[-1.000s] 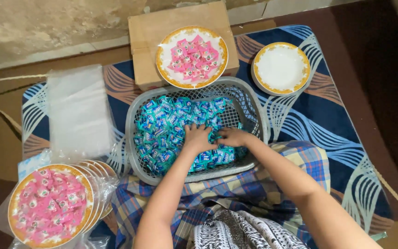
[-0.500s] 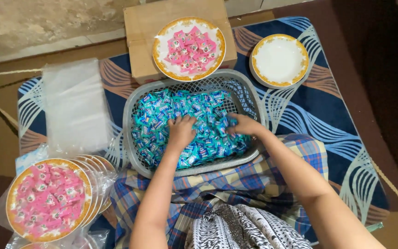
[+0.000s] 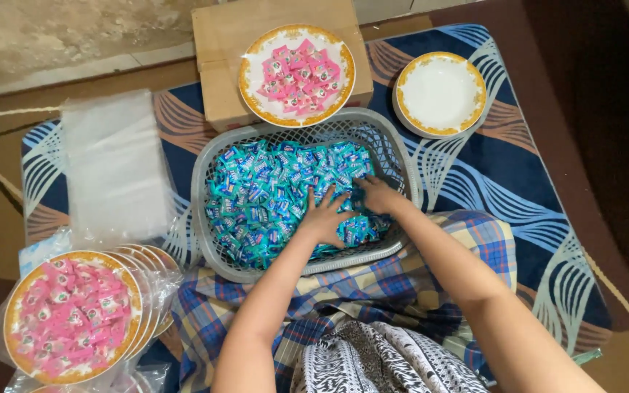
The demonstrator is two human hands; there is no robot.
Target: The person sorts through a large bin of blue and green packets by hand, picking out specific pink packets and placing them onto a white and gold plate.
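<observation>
A person seated on a patterned blue mat (image 3: 547, 189) works both hands into a grey plastic basket (image 3: 209, 156) heaped with small blue-wrapped sweets (image 3: 263, 193). The left hand (image 3: 323, 217) lies palm down on the pile near the basket's middle, fingers spread wide and resting on the wrappers, gripping nothing that can be seen. The right hand (image 3: 378, 195) sits just beside it, toward the basket's right wall, fingers curled down into the sweets; whether it has closed on any cannot be told. The sweets lie directly under and around both hands, filling most of the basket.

Beyond the basket, a gold-rimmed plate of pink sweets (image 3: 296, 73) rests on a cardboard box (image 3: 216, 51), with an empty white plate (image 3: 440, 93) to its right. A stack of clear plastic bags (image 3: 114, 164) lies left of the basket, and another plate of pink sweets (image 3: 70, 316), wrapped in plastic, sits at the lower left.
</observation>
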